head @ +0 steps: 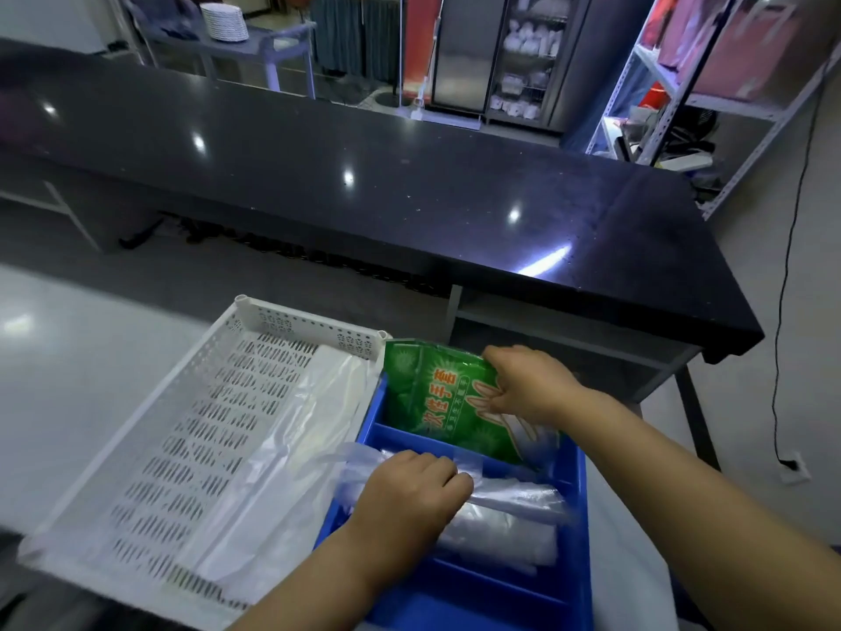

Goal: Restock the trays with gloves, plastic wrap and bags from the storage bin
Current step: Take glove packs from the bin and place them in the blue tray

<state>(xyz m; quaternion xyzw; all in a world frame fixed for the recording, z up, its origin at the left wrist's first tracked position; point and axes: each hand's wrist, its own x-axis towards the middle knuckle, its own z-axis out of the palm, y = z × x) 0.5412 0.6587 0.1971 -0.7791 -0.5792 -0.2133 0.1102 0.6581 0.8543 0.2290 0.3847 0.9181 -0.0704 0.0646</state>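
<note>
A blue divided storage bin (575, 562) stands at the bottom centre. My right hand (528, 380) pinches a green pack of disposable gloves (432, 398) standing tilted in the bin's far compartment. My left hand (409, 498) grips clear plastic bags (514, 498) lying in the bin's middle compartment. A white perforated tray (191, 439) sits to the left of the bin, with clear plastic bags (282, 453) lying along its right side.
A long black counter (409, 184) runs behind the bin and tray. A pale tabletop (68, 380) lies under the tray. Metal shelving (728, 97) stands at the far right, and a cable (782, 311) hangs down to a wall socket.
</note>
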